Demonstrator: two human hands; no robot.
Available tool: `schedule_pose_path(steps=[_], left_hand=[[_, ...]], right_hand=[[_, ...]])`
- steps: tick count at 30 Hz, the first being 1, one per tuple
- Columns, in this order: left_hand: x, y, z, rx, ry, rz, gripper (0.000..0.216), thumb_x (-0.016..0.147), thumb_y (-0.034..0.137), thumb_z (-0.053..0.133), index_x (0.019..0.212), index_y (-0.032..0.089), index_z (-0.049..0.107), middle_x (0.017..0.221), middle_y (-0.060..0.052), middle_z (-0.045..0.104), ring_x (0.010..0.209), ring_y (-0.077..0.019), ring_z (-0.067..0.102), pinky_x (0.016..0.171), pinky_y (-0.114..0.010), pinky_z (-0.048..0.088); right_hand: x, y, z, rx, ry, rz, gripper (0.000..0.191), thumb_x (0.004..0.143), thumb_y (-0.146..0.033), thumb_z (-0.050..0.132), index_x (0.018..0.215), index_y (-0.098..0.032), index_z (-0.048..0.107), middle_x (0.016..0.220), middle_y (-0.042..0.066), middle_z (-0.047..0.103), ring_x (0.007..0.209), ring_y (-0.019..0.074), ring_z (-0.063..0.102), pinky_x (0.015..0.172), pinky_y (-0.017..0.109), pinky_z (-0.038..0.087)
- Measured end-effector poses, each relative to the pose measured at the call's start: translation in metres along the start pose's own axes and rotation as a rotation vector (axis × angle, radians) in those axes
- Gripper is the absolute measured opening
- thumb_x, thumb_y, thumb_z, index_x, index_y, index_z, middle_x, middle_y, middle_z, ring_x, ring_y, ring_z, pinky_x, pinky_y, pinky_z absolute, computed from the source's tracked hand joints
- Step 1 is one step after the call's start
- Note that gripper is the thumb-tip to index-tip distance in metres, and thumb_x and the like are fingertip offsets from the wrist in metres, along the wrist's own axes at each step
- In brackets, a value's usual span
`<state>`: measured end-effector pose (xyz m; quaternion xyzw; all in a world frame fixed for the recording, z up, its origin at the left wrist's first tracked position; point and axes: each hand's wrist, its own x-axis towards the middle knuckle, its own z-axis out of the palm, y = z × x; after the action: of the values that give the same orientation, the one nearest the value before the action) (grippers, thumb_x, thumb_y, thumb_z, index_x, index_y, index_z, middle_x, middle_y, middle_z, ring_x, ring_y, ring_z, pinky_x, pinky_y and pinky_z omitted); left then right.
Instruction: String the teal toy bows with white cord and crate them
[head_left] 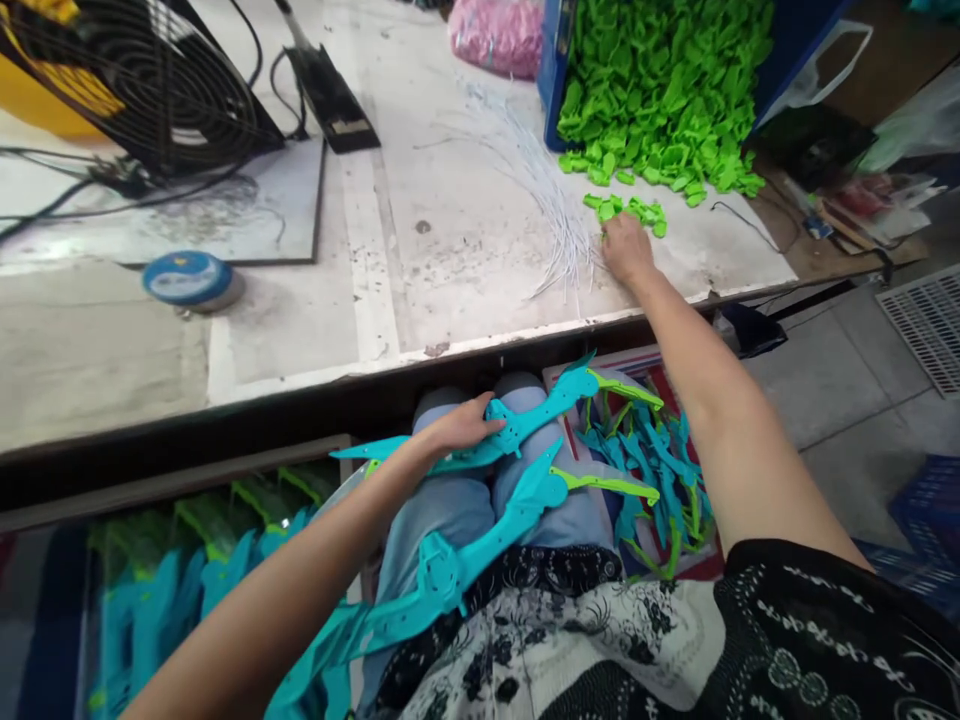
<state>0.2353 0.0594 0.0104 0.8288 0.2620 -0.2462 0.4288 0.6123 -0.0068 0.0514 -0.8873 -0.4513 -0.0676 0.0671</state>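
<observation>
Two turquoise toy bows with lime-green tips lie across my lap. My left hand [471, 424] is closed on the middle of the farther toy bow [551, 408]. Nearer to my body rests the second toy bow [442, 578], untouched by that hand. On the bench, my right hand [628, 248] is at a small group of green plastic pieces [646, 214], its fingers curled down among them. Whatever those fingertips pinch is hidden. Just left of it, a bundle of thin white strings [566, 235] is spread over the benchtop.
A blue bin [553, 75] spills green pieces onto the bench [465, 270]. Beside it sits a pink bag [496, 35]. A black fan [161, 90] and a round blue-lidded tub [187, 280] stand left. More turquoise bows [649, 450] lie in containers on both sides of my legs.
</observation>
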Motion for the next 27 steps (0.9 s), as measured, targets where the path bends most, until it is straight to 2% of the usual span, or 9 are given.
schedule_pose_path(steps=[4, 10, 13, 15, 18, 21, 23, 24, 27], left_hand=[[-0.002, 0.002, 0.004, 0.016, 0.054, -0.023, 0.07, 0.081, 0.038, 0.049, 0.144, 0.009, 0.04, 0.142, -0.016, 0.053, 0.125, -0.0287, 0.056, 0.099, -0.031, 0.045], [-0.007, -0.009, 0.019, -0.29, 0.128, -0.004, 0.057, 0.079, 0.039, 0.053, 0.13, 0.014, 0.056, 0.103, -0.009, 0.072, 0.093, -0.0245, 0.066, 0.073, -0.027, 0.05], [-0.005, -0.012, 0.021, -0.486, 0.131, -0.036, 0.051, 0.074, 0.036, 0.061, 0.122, 0.017, 0.062, 0.091, -0.006, 0.071, 0.081, -0.0207, 0.064, 0.065, -0.025, 0.047], [-0.003, -0.013, 0.019, -0.608, 0.116, -0.066, 0.046, 0.071, 0.033, 0.066, 0.115, 0.019, 0.066, 0.084, -0.003, 0.07, 0.073, -0.018, 0.061, 0.061, -0.024, 0.045], [0.0, -0.012, 0.015, -0.782, 0.075, -0.121, 0.045, 0.067, 0.029, 0.073, 0.111, 0.019, 0.069, 0.08, -0.001, 0.069, 0.068, -0.0148, 0.059, 0.061, -0.024, 0.045], [0.0, -0.009, 0.011, -0.927, 0.019, -0.178, 0.048, 0.067, 0.026, 0.076, 0.113, 0.017, 0.068, 0.078, -0.002, 0.069, 0.067, -0.0142, 0.06, 0.063, -0.025, 0.047], [-0.001, -0.006, 0.01, -0.972, -0.008, -0.199, 0.044, 0.07, 0.024, 0.075, 0.112, 0.016, 0.068, 0.076, -0.002, 0.069, 0.065, -0.014, 0.06, 0.061, -0.025, 0.047], [-0.002, -0.004, 0.01, -0.98, -0.012, -0.205, 0.041, 0.071, 0.022, 0.074, 0.111, 0.015, 0.068, 0.073, -0.002, 0.069, 0.063, -0.0135, 0.06, 0.059, -0.024, 0.047], [-0.004, 0.0, 0.01, -0.98, -0.004, -0.222, 0.034, 0.076, 0.02, 0.072, 0.11, 0.016, 0.069, 0.067, 0.0, 0.066, 0.058, -0.0116, 0.058, 0.055, -0.022, 0.044]], right_hand=[[0.006, 0.01, 0.004, 0.049, 0.035, -0.023, 0.039, 0.101, -0.027, 0.028, 0.112, -0.008, 0.061, 0.121, 0.018, 0.055, 0.122, 0.0294, 0.045, 0.101, 0.048, 0.04], [0.011, 0.013, -0.006, 0.107, -0.056, -0.084, 0.037, 0.098, -0.028, 0.04, 0.109, 0.001, 0.061, 0.121, 0.019, 0.058, 0.119, 0.0182, 0.049, 0.102, 0.038, 0.034], [0.01, 0.01, -0.016, 0.152, 0.042, -0.022, 0.025, 0.096, -0.018, 0.047, 0.11, -0.002, 0.059, 0.118, 0.018, 0.061, 0.114, 0.0149, 0.051, 0.101, 0.034, 0.035], [-0.001, 0.003, -0.028, 0.252, 0.17, 0.004, 0.025, 0.099, -0.017, 0.039, 0.11, -0.008, 0.059, 0.121, 0.017, 0.06, 0.113, 0.0127, 0.052, 0.098, 0.03, 0.038], [-0.05, -0.028, -0.045, 0.58, 0.246, -0.023, 0.028, 0.101, -0.025, 0.037, 0.112, -0.015, 0.061, 0.115, 0.012, 0.062, 0.103, 0.0119, 0.058, 0.088, 0.026, 0.047], [-0.136, -0.085, -0.04, 1.035, -0.074, -0.027, 0.034, 0.087, -0.041, 0.062, 0.11, -0.016, 0.063, 0.091, 0.005, 0.066, 0.073, 0.012, 0.062, 0.069, 0.028, 0.054], [-0.195, -0.127, -0.02, 1.287, -0.37, 0.093, 0.045, 0.073, -0.049, 0.073, 0.103, -0.016, 0.065, 0.078, 0.002, 0.066, 0.062, 0.0125, 0.062, 0.061, 0.029, 0.056], [-0.219, -0.145, -0.007, 1.366, -0.424, 0.206, 0.046, 0.068, -0.051, 0.075, 0.096, -0.016, 0.066, 0.075, 0.001, 0.066, 0.062, 0.0137, 0.062, 0.059, 0.029, 0.056], [-0.262, -0.184, 0.027, 1.392, -0.379, 0.498, 0.037, 0.067, -0.048, 0.074, 0.085, -0.016, 0.067, 0.073, 0.003, 0.069, 0.066, 0.0164, 0.065, 0.059, 0.029, 0.056]])
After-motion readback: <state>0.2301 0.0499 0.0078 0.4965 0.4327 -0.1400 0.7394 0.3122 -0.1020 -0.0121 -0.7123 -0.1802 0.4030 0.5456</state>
